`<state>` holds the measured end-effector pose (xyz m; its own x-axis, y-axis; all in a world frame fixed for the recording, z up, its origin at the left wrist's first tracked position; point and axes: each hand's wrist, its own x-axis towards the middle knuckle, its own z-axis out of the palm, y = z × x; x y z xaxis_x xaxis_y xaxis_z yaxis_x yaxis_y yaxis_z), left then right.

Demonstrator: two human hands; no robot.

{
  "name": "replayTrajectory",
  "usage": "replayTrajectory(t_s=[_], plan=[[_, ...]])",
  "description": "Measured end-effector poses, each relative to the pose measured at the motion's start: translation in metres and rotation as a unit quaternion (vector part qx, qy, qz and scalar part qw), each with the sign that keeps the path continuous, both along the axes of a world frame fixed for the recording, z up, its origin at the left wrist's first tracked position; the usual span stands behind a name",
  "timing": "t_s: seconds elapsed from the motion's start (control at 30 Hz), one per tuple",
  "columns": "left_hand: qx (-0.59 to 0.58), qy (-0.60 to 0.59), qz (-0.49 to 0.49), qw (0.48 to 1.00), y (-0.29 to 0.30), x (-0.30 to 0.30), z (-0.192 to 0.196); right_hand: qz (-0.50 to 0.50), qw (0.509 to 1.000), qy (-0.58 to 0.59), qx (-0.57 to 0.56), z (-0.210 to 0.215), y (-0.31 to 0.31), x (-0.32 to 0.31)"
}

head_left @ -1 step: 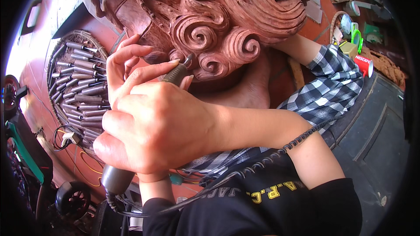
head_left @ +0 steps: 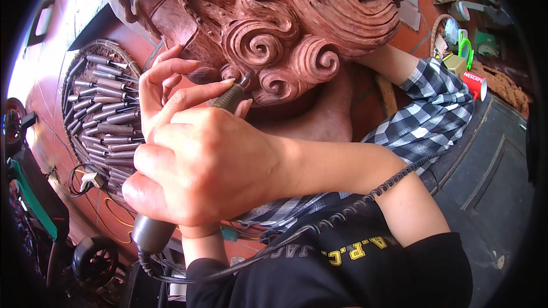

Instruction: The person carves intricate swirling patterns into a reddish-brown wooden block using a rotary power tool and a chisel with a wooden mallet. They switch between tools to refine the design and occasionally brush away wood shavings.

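My right hand (head_left: pixel 200 162) is wrapped around a grey rotary carving handpiece (head_left: pixel 153 232), its index finger lying along the tool. The bit (head_left: pixel 246 78) touches a scroll of a large reddish-brown wooden carving (head_left: pixel 308 17) covered in spiral curls. My left hand (head_left: pixel 162 74) sits behind the right one. Its fingers are spread and curved, with the tips resting against the carving beside the bit. A coiled black cable (head_left: pixel 365 197) runs from the tool's rear across my black shirt.
A round tray of several metal chisels (head_left: pixel 105 120) lies at left on the red floor. An arm in a checked sleeve (head_left: pixel 425 114) reaches under the carving at right. A red can (head_left: pixel 474 84) and small items sit at far right. A wheel (head_left: pixel 94 259) is at lower left.
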<state>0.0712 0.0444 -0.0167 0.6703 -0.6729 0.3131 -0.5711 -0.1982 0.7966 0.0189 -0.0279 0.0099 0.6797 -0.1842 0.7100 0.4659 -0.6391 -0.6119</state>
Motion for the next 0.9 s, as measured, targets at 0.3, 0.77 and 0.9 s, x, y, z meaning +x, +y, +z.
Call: replayTrajectory(t_s=[0.3,0.77,0.9], plan=[[0.051,-0.041,-0.016,0.998,0.009,0.002,0.029,0.024,0.998,0.026,0.050,0.016,0.006,-0.010],[-0.019,-0.031,0.143,0.989,0.030,-0.107,0.026,0.270,0.962,0.017,0.018,0.030,-0.018,-0.086],[0.034,-0.082,0.148,0.985,0.006,-0.114,0.017,0.181,0.982,0.047,0.001,0.023,-0.047,-0.112]])
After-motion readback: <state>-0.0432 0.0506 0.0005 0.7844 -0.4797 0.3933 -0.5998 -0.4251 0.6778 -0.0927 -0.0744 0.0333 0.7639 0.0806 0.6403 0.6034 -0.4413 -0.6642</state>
